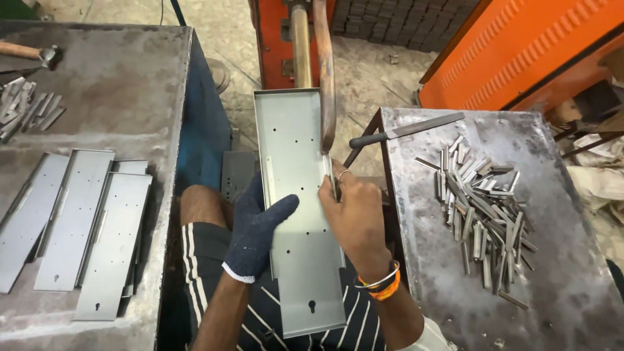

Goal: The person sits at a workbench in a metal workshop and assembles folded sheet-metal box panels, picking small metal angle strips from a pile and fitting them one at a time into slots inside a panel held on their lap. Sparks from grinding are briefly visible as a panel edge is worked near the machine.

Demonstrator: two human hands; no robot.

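Long grey metal tray (296, 214) held flat over the lap, far end under the curved copper arm (326, 84) of the orange machine (276, 32).

Left hand (255, 227), in a dark knit glove, wrapped on the tray's left rim. Bare right hand (354, 218) pinching a small metal strip (329, 172) against the right rim. Thin sheet with folded edges: likely light and stiff, but slippery, with sharp rims. Best held by both long sides, near the middle. More strips (481, 208) piled on the right table (559, 286); flat plates (78, 221) on the left table (117, 84).
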